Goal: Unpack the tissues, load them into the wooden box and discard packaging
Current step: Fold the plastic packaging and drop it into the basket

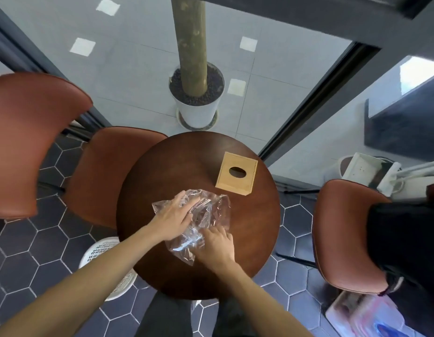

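Observation:
A crumpled clear plastic wrapper (pixel 211 210) lies in the middle of the round dark wooden table (pixel 255 227). My left hand (pixel 173 216) presses flat on its left part, fingers spread toward the far side. My right hand (pixel 217 244) rests on the wrapper's near right part, fingers curled onto the plastic. The light wooden tissue box (pixel 236 173), with an oval slot in its top, stands on the far right of the table, apart from both hands. No loose tissues are visible.
A white perforated basket (pixel 101 254) stands on the floor left of the table, partly under my left arm. Brown chairs stand at the left (pixel 114 171) and right (pixel 340 229). A white plant pot (pixel 197 105) sits beyond the table.

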